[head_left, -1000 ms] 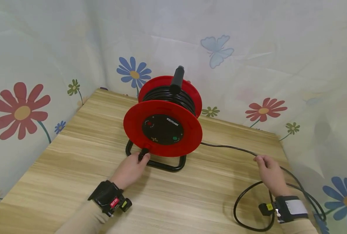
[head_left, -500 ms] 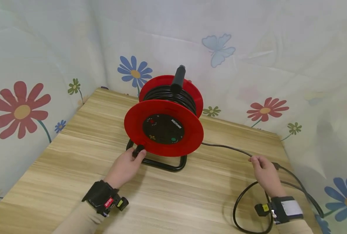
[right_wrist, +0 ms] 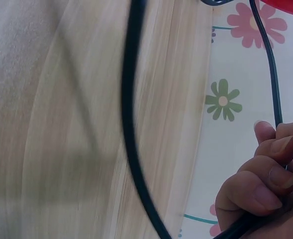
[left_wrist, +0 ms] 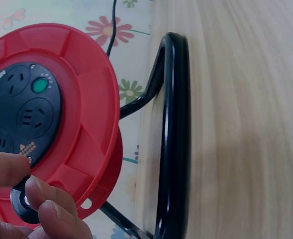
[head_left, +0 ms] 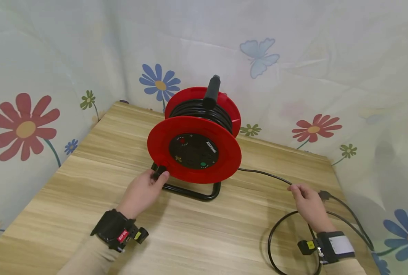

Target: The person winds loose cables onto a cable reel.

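Observation:
A red cable reel with black cable wound on its drum stands on a black tubular frame. Its front disc carries a black socket panel with a green button. My left hand grips the small black crank knob at the disc's lower left edge, thumb and fingers around it. Off to the right, my right hand pinches the loose cable that runs from the reel. In the right wrist view the curled fingers partly hide this cable.
A black connector shows just behind the right hand, with more cable looping over the wooden table. Atop the reel a black handle sticks up. Flower-printed cloth hangs close behind and at both sides.
The disc has turned clockwise, its knob going left and slightly up with my left hand. My right hand has moved left with the cable, and the connector has come into sight behind it.

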`<control>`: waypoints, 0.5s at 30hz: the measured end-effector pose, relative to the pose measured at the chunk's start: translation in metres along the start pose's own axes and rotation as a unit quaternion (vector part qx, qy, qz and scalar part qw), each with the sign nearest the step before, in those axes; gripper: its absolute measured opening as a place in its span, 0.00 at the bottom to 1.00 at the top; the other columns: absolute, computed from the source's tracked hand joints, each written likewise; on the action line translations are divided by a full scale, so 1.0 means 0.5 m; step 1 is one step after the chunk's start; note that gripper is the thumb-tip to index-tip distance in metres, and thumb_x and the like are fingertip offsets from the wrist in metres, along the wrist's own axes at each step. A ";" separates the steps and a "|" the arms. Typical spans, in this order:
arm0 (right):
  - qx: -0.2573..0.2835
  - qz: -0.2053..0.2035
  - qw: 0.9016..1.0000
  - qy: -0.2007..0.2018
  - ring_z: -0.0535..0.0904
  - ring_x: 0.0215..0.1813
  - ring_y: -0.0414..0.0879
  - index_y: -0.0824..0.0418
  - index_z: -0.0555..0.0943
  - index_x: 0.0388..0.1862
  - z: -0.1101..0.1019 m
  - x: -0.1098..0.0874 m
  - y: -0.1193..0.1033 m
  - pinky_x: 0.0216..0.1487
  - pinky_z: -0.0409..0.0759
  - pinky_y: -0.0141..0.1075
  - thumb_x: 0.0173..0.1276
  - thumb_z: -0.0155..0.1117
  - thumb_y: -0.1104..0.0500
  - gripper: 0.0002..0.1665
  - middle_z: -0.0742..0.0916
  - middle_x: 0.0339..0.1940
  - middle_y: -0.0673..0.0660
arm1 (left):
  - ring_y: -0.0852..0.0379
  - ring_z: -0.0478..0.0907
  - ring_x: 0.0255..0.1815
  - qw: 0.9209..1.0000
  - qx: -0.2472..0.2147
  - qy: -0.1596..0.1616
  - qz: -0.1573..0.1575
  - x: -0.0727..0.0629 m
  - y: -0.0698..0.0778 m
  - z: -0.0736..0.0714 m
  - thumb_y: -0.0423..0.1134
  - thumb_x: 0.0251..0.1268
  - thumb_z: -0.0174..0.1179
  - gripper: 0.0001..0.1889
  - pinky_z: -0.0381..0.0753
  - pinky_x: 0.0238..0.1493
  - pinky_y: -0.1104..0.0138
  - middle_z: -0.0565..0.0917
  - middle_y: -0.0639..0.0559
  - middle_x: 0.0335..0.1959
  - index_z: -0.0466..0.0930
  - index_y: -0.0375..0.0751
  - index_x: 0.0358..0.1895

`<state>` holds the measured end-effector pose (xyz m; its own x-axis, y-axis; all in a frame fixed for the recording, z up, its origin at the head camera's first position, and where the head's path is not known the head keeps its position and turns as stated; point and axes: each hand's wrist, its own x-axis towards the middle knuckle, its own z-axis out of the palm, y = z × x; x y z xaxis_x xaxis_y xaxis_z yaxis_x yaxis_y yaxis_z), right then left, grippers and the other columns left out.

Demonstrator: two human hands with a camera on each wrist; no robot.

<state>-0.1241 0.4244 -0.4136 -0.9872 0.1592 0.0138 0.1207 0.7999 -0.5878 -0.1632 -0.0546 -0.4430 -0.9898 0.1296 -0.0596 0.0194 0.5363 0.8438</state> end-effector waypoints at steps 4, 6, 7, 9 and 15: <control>0.003 0.009 1.000 -0.009 0.70 0.61 0.64 0.66 0.76 0.56 0.007 0.004 -0.003 0.51 0.70 0.56 0.78 0.38 0.40 0.33 0.78 0.58 0.69 | 0.57 0.63 0.17 1.000 0.005 0.007 0.000 -0.001 0.004 -0.010 0.69 0.66 0.44 0.31 0.60 0.18 0.65 0.66 0.54 0.18 0.71 0.40 0.35; 0.004 0.014 1.000 -0.015 0.69 0.63 0.65 0.66 0.76 0.57 0.011 0.007 -0.005 0.53 0.69 0.58 0.77 0.38 0.38 0.35 0.78 0.59 0.69 | 0.56 0.63 0.17 1.000 0.007 0.010 0.000 -0.002 0.006 -0.015 0.70 0.66 0.44 0.32 0.60 0.19 0.65 0.66 0.54 0.18 0.71 0.40 0.36; 0.006 0.015 1.000 -0.016 0.69 0.64 0.66 0.66 0.75 0.57 0.013 0.008 -0.007 0.54 0.69 0.59 0.77 0.38 0.38 0.35 0.78 0.59 0.69 | 0.56 0.63 0.17 1.000 0.010 0.013 0.001 -0.002 0.006 -0.017 0.69 0.66 0.44 0.32 0.60 0.19 0.65 0.66 0.54 0.18 0.71 0.40 0.36; 0.009 0.017 1.000 -0.020 0.68 0.65 0.66 0.66 0.75 0.58 0.016 0.011 -0.011 0.56 0.68 0.60 0.77 0.38 0.38 0.36 0.78 0.60 0.69 | 0.56 0.63 0.17 1.000 0.017 0.019 0.004 -0.003 0.010 -0.024 0.69 0.67 0.43 0.31 0.61 0.19 0.65 0.66 0.53 0.18 0.71 0.40 0.35; 0.016 0.012 0.999 -0.031 0.69 0.63 0.62 0.66 0.76 0.58 0.023 0.017 -0.028 0.55 0.69 0.57 0.77 0.39 0.38 0.35 0.78 0.59 0.68 | 0.56 0.63 0.17 1.000 0.019 0.022 0.008 -0.009 0.023 -0.043 0.67 0.68 0.44 0.30 0.60 0.19 0.65 0.66 0.54 0.17 0.70 0.39 0.34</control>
<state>-0.1354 0.4079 -0.4146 -0.9887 0.1412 -0.0502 0.1421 0.7771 -0.6131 -0.1616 -0.0669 -0.4213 -0.9945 0.1021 -0.0218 0.0399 0.5652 0.8240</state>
